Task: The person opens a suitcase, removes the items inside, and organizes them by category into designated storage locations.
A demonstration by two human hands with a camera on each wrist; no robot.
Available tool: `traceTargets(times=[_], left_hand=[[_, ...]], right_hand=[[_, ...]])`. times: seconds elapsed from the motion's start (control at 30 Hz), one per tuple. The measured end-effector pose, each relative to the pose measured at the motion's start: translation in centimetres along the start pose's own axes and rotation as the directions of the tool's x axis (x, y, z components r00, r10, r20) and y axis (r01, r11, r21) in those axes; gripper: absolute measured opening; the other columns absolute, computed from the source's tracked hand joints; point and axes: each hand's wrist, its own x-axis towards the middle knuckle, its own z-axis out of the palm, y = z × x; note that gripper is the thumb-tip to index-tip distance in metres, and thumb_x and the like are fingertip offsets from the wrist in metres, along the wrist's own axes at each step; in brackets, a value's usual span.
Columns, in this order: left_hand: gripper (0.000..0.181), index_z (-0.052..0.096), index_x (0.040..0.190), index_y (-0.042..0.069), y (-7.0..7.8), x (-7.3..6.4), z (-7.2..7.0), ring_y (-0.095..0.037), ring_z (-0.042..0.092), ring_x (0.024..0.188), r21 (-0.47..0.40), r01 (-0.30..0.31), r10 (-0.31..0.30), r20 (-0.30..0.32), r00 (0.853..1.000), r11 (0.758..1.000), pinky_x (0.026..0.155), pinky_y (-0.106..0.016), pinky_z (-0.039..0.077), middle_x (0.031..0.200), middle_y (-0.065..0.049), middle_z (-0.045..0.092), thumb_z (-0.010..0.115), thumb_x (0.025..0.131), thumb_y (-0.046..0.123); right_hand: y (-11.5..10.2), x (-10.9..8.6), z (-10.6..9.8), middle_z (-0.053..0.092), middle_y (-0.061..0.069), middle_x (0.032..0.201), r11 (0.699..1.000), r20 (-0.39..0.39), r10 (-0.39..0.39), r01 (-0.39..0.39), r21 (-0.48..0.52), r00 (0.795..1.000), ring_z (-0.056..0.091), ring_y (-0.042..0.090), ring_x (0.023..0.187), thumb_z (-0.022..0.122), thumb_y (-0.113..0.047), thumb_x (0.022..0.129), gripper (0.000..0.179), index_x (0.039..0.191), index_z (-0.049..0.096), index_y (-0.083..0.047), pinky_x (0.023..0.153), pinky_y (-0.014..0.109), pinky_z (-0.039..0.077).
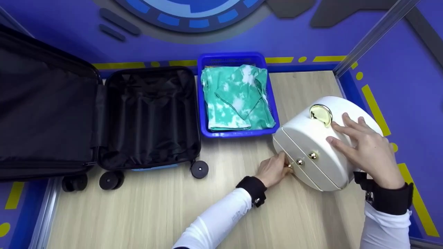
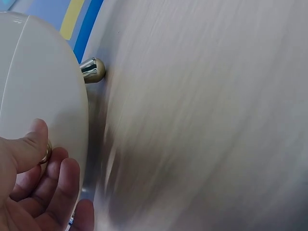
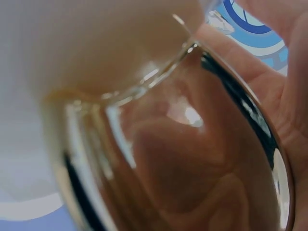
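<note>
A white rounded jewelry box [image 1: 299,136] with drawers and gold knobs leans tilted on the table at the right. My left hand [image 1: 272,170] pinches its lowest gold knob [image 2: 46,153] between thumb and fingers. With fingers spread, my right hand [image 1: 372,150] rests on the box's upper right side, close to the gold handle [image 1: 322,114]. Two more gold knobs [image 1: 313,155] show on the drawer fronts. A gold foot [image 2: 94,70] sticks out from the box in the left wrist view. Shiny gold metal [image 3: 192,159] fills much of the right wrist view, beside my palm.
A blue basket [image 1: 238,133] holding folded green-and-white tie-dye cloth [image 1: 238,100] stands at the back middle. To its left lies an open black suitcase [image 1: 148,114] with its lid [image 1: 45,110] spread leftward. Blue walls [image 1: 242,45] border the wooden table [image 1: 155,214].
</note>
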Motion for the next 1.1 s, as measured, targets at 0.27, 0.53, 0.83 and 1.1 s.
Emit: traceTargets(times=[0.27,0.53,0.83,1.1], left_hand=[[0.030,0.054,0.106,0.020,-0.1,0.0,0.4,-0.011,0.067,0.079,-0.020,0.043,-0.043,0.002,0.999,0.999,0.067,-0.028,0.053,0.087,0.008,0.066,0.075,0.095,0.039],[0.046,0.055,0.134,0.016,-1.0,-2.1,-0.2,-0.006,0.062,0.089,-0.063,-0.053,0.059,0.086,0.995,0.997,0.071,-0.021,0.051,0.118,0.003,0.062,0.075,0.096,0.032],[0.045,0.055,0.140,0.015,-2.2,-7.6,-2.6,0.003,0.055,0.082,-0.118,-0.082,0.091,0.067,0.994,0.990,0.064,-0.014,0.046,0.126,-0.001,0.061,0.071,0.099,0.026],[0.044,0.056,0.137,0.011,-4.6,-12.3,-6.0,0.000,0.062,0.087,-0.108,-0.155,0.144,-0.102,0.984,0.982,0.072,-0.015,0.048,0.130,0.001,0.060,0.071,0.097,0.019]], right_hand=[[-0.1,-0.2,0.4,0.053,0.021,0.151,1.000,0.015,-0.006,0.005,0.018,1.000,0.043,0.062,0.134,0.081,-0.039,0.090,0.055,0.134,0.070,-0.009,0.080,0.079,0.043],[0.0,-0.2,0.0,0.051,0.021,0.153,1.000,0.012,-0.003,0.003,0.000,1.000,0.043,0.061,0.135,0.084,-0.045,0.085,0.064,0.136,0.069,-0.009,0.079,0.080,0.043],[-1.4,-1.5,0.6,0.072,0.017,0.127,0.978,-0.275,-0.196,0.166,-0.127,0.941,0.067,0.048,0.111,0.086,-0.035,0.079,0.046,0.112,0.079,-0.005,0.094,0.073,0.047],[-5.0,-3.8,4.1,0.069,0.016,0.134,0.982,-0.403,-0.175,0.189,-0.005,0.898,0.064,0.048,0.119,0.062,-0.058,0.096,0.060,0.119,0.076,-0.005,0.095,0.067,0.049]])
